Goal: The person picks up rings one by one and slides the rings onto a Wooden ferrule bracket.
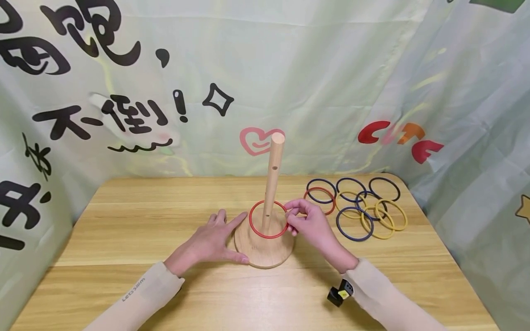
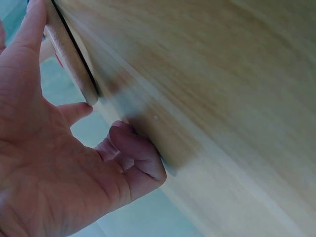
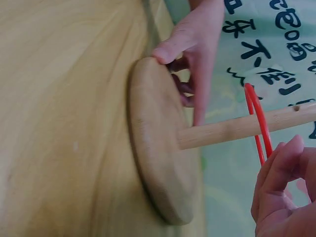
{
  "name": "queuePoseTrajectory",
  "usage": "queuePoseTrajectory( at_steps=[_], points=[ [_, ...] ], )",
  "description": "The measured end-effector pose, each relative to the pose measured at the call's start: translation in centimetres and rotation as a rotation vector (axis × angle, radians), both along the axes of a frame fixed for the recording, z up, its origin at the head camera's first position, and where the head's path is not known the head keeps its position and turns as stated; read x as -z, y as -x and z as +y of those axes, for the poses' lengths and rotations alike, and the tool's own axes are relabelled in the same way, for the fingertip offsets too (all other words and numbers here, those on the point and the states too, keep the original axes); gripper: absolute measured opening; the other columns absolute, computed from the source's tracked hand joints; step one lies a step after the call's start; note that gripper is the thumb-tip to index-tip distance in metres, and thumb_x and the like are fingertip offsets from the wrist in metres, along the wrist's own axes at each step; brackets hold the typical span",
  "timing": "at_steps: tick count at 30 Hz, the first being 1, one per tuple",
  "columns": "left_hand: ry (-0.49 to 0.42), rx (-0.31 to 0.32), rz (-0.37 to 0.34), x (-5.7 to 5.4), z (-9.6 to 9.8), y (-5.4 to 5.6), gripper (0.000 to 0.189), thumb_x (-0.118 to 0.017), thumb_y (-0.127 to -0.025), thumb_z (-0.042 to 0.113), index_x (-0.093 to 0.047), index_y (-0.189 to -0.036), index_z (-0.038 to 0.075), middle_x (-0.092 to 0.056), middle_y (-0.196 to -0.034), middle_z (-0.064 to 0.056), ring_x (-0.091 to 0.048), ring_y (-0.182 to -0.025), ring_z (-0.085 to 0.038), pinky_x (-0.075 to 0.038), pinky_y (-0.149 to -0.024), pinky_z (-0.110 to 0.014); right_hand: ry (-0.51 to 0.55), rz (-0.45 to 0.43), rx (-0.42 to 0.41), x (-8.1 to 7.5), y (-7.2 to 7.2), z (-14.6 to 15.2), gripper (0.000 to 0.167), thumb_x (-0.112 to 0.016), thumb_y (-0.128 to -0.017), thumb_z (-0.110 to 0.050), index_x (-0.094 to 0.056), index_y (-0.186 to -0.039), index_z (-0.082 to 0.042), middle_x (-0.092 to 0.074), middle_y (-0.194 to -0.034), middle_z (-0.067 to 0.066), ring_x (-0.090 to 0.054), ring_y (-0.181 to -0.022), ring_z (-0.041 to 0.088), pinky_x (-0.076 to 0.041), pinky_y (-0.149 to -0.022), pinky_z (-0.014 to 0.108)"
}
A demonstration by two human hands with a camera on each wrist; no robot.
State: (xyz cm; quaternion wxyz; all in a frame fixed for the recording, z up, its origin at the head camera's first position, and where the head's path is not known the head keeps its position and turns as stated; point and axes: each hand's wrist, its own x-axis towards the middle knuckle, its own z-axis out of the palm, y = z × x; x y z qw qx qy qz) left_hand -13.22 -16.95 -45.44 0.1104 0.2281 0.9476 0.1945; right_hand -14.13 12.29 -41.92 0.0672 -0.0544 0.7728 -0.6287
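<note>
A wooden post (image 1: 273, 177) stands upright on a round wooden base (image 1: 267, 255) in the middle of the table. My right hand (image 1: 311, 225) pinches the right side of a red ring (image 1: 269, 237) between thumb and fingers. In the right wrist view the red ring (image 3: 263, 126) surrounds the post (image 3: 217, 135), well above the base (image 3: 158, 138) and apart from it. On the base's left side rests my left hand (image 1: 211, 241), its thumb and index finger spread straight along the rim. The other left fingers bend toward the tabletop in the left wrist view.
Right of the post, several blue rings (image 1: 354, 240) and yellow rings (image 1: 406, 220) lie partly overlapping, with another red ring (image 1: 334, 207) among them. Behind the wooden table (image 1: 136, 207) hangs a printed cloth (image 1: 314, 69). A small black device (image 1: 340, 293) sits at the right cuff.
</note>
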Motion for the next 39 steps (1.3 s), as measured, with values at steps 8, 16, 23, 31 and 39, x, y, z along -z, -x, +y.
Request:
queuePoseTrajectory(
  at_steps=[8, 16, 23, 31, 39],
  points=[
    [0.001, 0.001, -0.006, 0.1, -0.1, 0.0, 0.129, -0.088, -0.071, 0.081, -0.035, -0.174, 0.023, -0.043, -0.114, -0.011, -0.045, -0.098, -0.028, -0.046, -0.063, -0.038, -0.047, -0.052, -0.031, 2.3, 0.4, -0.1, 0.024, -0.060, -0.098, 0.010, -0.065, -0.121, 0.010, -0.060, -0.089, 0.010, -0.064, -0.066, 0.017, -0.053, -0.059, 0.023],
    [0.011, 0.003, -0.008, -0.1, 0.0, -0.1, 0.130, -0.088, -0.071, 0.081, -0.035, -0.174, 0.023, -0.043, -0.114, -0.011, -0.045, -0.098, -0.028, -0.047, -0.061, -0.037, -0.082, -0.103, -0.068, 3.2, 0.4, -0.3, 0.019, -0.061, -0.102, 0.010, -0.064, -0.120, 0.009, -0.064, -0.090, 0.013, -0.064, -0.067, 0.016, -0.053, -0.060, 0.022],
    [0.004, 0.002, -0.006, -0.1, 0.0, 0.0, 0.129, -0.088, -0.071, 0.080, -0.036, -0.173, 0.022, -0.043, -0.114, -0.012, -0.045, -0.097, -0.028, -0.046, -0.062, -0.039, -0.149, -0.085, -0.110, 3.4, 0.6, -0.4, 0.017, -0.061, -0.102, 0.008, -0.066, -0.118, 0.006, -0.064, -0.086, 0.011, -0.065, -0.067, 0.017, -0.055, -0.061, 0.023],
    [0.007, 0.006, -0.003, 0.1, -0.1, 0.0, 0.128, -0.088, -0.071, 0.080, -0.036, -0.173, 0.022, -0.042, -0.112, -0.010, -0.044, -0.097, -0.027, -0.046, -0.063, -0.038, -0.238, -0.026, -0.151, 3.4, 0.7, -0.3, 0.010, -0.065, -0.102, 0.006, -0.069, -0.110, 0.002, -0.065, -0.082, 0.009, -0.068, -0.067, 0.017, -0.059, -0.062, 0.027],
    [0.014, 0.010, -0.002, 0.1, -0.1, 0.1, 0.129, -0.088, -0.072, 0.081, -0.035, -0.174, 0.022, -0.042, -0.112, -0.011, -0.044, -0.096, -0.027, -0.046, -0.062, -0.036, -0.220, 0.001, -0.159, 3.3, 0.1, 0.6, 0.009, -0.065, -0.104, 0.003, -0.070, -0.111, 0.002, -0.063, -0.085, 0.009, -0.065, -0.067, 0.021, -0.056, -0.063, 0.030]
  ],
)
